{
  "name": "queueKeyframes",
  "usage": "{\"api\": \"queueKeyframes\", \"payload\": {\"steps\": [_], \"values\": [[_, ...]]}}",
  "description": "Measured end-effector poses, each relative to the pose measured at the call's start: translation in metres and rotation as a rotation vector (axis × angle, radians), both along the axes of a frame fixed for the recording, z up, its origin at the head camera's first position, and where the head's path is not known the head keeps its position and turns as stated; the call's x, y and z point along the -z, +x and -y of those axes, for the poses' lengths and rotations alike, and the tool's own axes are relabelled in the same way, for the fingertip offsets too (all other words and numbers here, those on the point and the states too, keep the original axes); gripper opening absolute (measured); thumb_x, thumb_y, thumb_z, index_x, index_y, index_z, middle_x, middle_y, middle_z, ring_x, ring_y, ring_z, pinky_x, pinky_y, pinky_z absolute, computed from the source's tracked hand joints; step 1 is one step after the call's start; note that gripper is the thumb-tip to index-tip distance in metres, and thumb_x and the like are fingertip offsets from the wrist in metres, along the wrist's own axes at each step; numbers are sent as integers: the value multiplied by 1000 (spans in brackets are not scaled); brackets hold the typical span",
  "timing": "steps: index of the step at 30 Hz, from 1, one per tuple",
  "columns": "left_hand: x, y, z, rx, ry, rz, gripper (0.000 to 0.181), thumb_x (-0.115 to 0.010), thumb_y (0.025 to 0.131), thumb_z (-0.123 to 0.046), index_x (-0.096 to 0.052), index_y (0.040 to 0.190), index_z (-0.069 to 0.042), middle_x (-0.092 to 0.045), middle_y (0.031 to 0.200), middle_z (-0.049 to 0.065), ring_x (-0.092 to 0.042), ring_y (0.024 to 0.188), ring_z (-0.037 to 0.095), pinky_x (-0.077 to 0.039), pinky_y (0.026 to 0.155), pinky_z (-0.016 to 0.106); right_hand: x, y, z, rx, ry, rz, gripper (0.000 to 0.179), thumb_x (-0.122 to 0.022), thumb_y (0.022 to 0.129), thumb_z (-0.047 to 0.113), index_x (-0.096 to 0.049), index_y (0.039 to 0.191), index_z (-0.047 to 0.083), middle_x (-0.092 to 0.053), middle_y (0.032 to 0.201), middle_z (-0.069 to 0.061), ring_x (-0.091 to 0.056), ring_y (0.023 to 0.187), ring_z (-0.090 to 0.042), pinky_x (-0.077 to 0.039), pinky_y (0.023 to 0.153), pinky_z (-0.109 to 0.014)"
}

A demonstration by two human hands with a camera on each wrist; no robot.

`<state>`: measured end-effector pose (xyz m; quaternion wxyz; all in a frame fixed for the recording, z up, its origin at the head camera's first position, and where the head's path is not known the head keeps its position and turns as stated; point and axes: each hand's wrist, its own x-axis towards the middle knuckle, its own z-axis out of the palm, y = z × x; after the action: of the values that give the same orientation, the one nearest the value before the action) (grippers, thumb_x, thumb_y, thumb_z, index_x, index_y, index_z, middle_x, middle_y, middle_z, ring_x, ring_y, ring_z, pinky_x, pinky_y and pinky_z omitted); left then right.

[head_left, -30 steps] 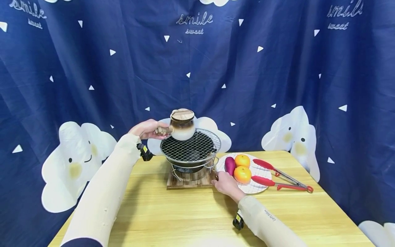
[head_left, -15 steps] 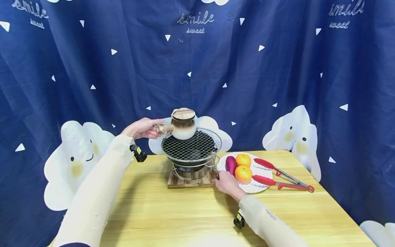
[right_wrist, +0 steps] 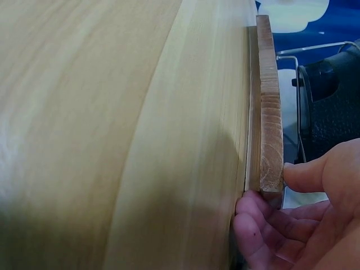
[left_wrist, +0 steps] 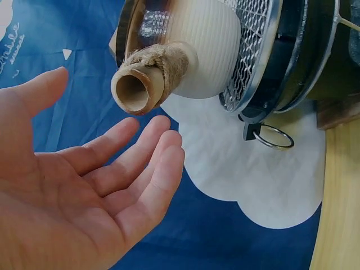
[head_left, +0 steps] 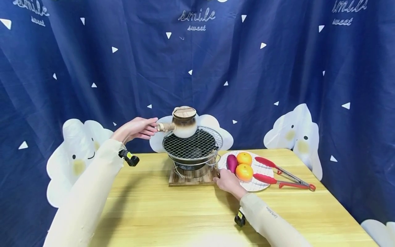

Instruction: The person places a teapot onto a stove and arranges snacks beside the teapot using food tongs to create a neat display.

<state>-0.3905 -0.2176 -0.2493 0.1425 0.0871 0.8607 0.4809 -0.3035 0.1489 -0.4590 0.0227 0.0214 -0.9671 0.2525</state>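
A small lidded pot (head_left: 184, 127), white below and brown above, stands on the wire grill rack (head_left: 197, 147) of a round black tabletop grill (head_left: 189, 166). Its rope-wrapped handle (left_wrist: 149, 79) points left. My left hand (head_left: 135, 128) is just off the handle's end, fingers apart and holding nothing; the left wrist view shows a gap between them. Under the grill lies a wooden board (head_left: 192, 178). My right hand (head_left: 229, 181) pinches the board's near right corner, thumb (right_wrist: 306, 175) on top and curled fingers at the lower edge.
Right of the grill, a white checked plate (head_left: 257, 186) bears a purple eggplant-like item (head_left: 231, 162) and two oranges (head_left: 244, 172). Red-tipped tongs (head_left: 294, 185) lie partly over the plate. A blue curtain (head_left: 197, 68) hangs behind the wooden table (head_left: 172, 212).
My left hand has let go of the pot's handle and drawn back to the left, fingers opening. The pot stays on the rack. My right hand still holds the board's corner.
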Motion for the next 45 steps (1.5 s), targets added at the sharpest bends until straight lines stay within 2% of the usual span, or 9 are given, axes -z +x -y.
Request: {"api": "queueKeyframes", "payload": {"steps": [6,11,17,25,32,36,45], "values": [[6,12,8,-1,-20,-23,71,-48,102,-54,-43,148,0,-65,131,13,-67,102,12,-59,94,35,-2,-2,-1,-10,-9,-13,18,-71,92,28,-66,87,11,-61,80,-7,-56,73,-26,-46,62,-38],[17,22,19,5,-25,-14,73,-49,103,-51,-40,150,3,-63,131,15,-66,100,10,-59,96,36,1,-4,-2,-11,2,-12,20,-70,92,30,-65,86,11,-61,80,-7,-56,72,-26,-46,62,-38],[29,28,33,-14,-46,-6,73,-49,103,-49,-37,151,5,-62,134,17,-66,101,11,-58,97,38,1,-3,-2,-13,-4,-6,19,-71,92,30,-66,86,12,-61,81,-7,-56,72,-26,-45,62,-38],[43,38,47,-17,-21,0,72,-54,102,-44,-37,148,8,-71,110,2,-68,92,7,-61,84,28,-1,-3,-2,-18,10,-6,16,-71,92,29,-67,90,14,-62,83,-6,-56,74,-26,-44,61,-37],[62,48,55,13,-34,14,71,-54,103,-43,-37,147,10,-69,120,10,-67,97,10,-61,88,34,0,-3,-1,-12,-3,7,17,-70,92,29,-66,86,14,-61,77,-5,-57,71,-25,-44,58,-35],[75,48,56,19,-32,16,68,-52,103,-43,-41,145,9,-68,124,14,-67,99,14,-61,89,37,-1,-2,-1,-12,-2,-2,16,-70,92,28,-66,88,13,-62,79,-5,-57,72,-25,-45,59,-36],[106,49,52,8,-13,46,62,-54,103,-41,-47,142,8,-69,121,15,-69,99,17,-61,88,39,0,-1,-1,-18,10,-7,16,-70,93,27,-67,89,12,-62,80,-6,-57,72,-26,-45,60,-37]]}}
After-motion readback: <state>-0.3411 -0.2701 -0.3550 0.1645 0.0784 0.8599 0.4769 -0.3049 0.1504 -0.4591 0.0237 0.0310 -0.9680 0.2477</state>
